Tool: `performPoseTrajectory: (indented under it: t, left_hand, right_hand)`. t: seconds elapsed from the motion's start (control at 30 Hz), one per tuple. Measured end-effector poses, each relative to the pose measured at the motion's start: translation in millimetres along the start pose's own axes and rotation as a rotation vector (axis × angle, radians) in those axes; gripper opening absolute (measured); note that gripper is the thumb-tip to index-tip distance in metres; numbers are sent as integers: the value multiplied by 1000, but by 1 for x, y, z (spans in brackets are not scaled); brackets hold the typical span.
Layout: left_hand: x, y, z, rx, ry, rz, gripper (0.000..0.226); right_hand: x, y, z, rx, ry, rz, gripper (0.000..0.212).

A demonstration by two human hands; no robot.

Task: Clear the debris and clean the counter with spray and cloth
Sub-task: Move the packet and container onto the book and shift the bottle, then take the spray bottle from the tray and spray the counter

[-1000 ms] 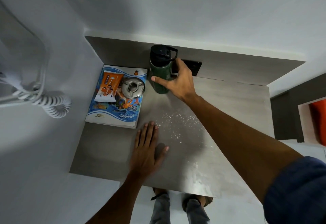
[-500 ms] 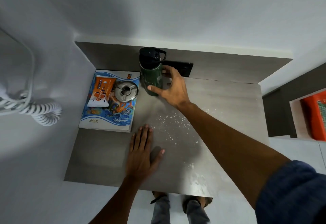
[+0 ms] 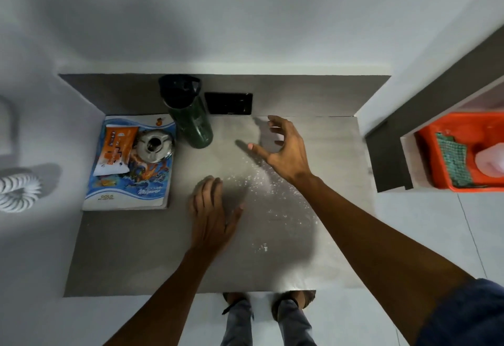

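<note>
White powdery debris (image 3: 268,195) is scattered over the middle of the grey counter (image 3: 136,250). My left hand (image 3: 214,213) lies flat on the counter just left of the debris, palm down. My right hand (image 3: 283,149) hovers above the counter's far middle with fingers spread and nothing in it, to the right of a dark green bottle (image 3: 191,116) that stands upright near the back wall. At the far right an orange tub (image 3: 441,171) holds a green cloth (image 3: 454,163) and a pink spray bottle (image 3: 491,158).
A blue notebook (image 3: 131,184) lies at the counter's left, carrying an orange packet (image 3: 116,150) and a round metal ashtray (image 3: 154,146). A black socket plate (image 3: 228,103) sits on the back wall. A coiled white cord (image 3: 16,191) hangs at the left. My feet show below the front edge.
My right hand has let go of the green bottle and drawn away to the right, fingers spread. The bottle stays upright near the back. My left hand has stayed flat.
</note>
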State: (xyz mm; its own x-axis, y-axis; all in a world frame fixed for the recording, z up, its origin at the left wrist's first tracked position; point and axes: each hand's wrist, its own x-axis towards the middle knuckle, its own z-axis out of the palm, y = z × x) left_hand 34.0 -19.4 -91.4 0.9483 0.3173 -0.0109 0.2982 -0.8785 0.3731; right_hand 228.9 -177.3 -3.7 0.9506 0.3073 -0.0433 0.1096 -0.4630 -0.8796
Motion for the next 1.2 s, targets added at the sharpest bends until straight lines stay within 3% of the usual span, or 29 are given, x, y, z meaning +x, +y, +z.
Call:
performPoseTrajectory:
  t: [0.2,0.4,0.57,0.77,1.03,1.13,1.2]
  left_hand:
    - [23,55,14,23,-80,99,95]
    - [38,128,38,7,-157,218,98]
    - [46,196,63,23,-190,337,95]
    - [54,263,93,60,-259,402,98]
    - [62,307,126,106,-247,499,97]
    - [59,309,138,158,-174,491,94]
    - [59,309,143,194,-128,522,93]
  right_hand:
    - [-16,36,-66,-2,101,55,121]
    - [-37,83,-142,-55,225,106,97]
    - [-61,123,-208,-35,390,177,104]
    - [-88,173,-291,-24,552,235,97]
    - [-95,232,-403,13,1015,334,75]
    - [-87,251,-434,24,1048,406,85]
    - [-78,257,-450,173,990,432,96]
